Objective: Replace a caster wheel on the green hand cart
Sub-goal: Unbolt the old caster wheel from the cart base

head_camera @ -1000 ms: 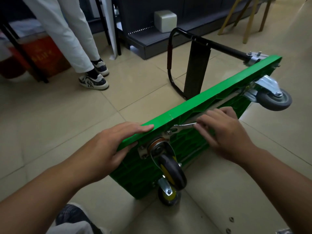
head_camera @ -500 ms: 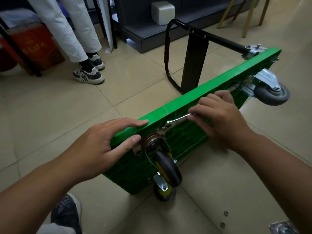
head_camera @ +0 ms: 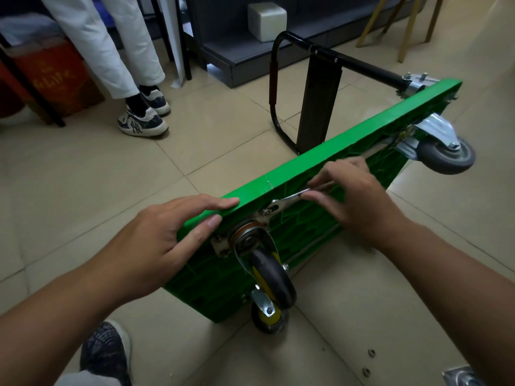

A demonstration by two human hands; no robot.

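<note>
Right hand (head_camera: 359, 207): fingertips pinch the handle of a slim silver steel wrench (head_camera: 289, 197), whose head is set at the mounting plate of the near black-and-yellow caster wheel (head_camera: 271, 277). Left hand (head_camera: 161, 240): fingers straight, resting on the upper edge of the green plastic hand cart (head_camera: 348, 154), which stands on its side on the beige tiled floor (head_camera: 83, 176).

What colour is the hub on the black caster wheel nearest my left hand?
Yellow, on the black rubber caster wheel; seen in the head view.

Bare forearms, left hand (head_camera: 164, 240) and right hand (head_camera: 359, 201) uncovered, nails trimmed short. Down at bottom left, a dark shoe (head_camera: 107, 355) with a scaly knit pattern and pale sole edge, light grey trouser cloth (head_camera: 83, 379) just below it.
</note>
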